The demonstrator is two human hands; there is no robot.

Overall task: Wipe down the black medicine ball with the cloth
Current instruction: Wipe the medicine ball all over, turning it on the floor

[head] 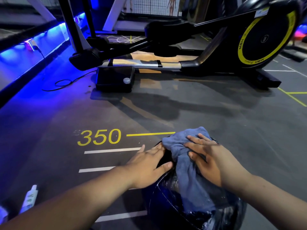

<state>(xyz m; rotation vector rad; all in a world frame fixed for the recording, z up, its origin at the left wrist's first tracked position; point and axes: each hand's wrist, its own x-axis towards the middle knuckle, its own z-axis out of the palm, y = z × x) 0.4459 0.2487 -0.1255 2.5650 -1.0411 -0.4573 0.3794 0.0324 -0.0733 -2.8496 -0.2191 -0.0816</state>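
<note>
Pressing flat with fingers spread, the right hand [206,156] is bearing down on a crumpled blue-grey terry cloth [186,156], palm open rather than clenched, so the cloth is lying pinned under it and not gripped in a fist. The left hand [149,163] is resting beside it, fingers extended and slightly parted, thumb out, laid bare against the upper left curve of the round, glossy black medicine ball [166,196]; it is holding nothing, only bracing the ball.

The ball is sitting low in the view, right of centre, on the floor just in front of the person. Most of its top is lying hidden under the cloth and both hands, and its lower edge is being cut off by the frame. Pale smears are showing on its shiny skin below the cloth; whether they are foam or glare is hard to tell.

A small white bottle [30,198] is lying at the lower left, blurred, its label unreadable.

The dark grey rubber floor [232,122] is carrying a yellow "350" marking [99,136] and white and yellow lines. Beyond, a black elliptical trainer with a yellow-ringed flywheel [265,35] is standing, and blue strip lighting [33,45] is glowing along the left wall.
</note>
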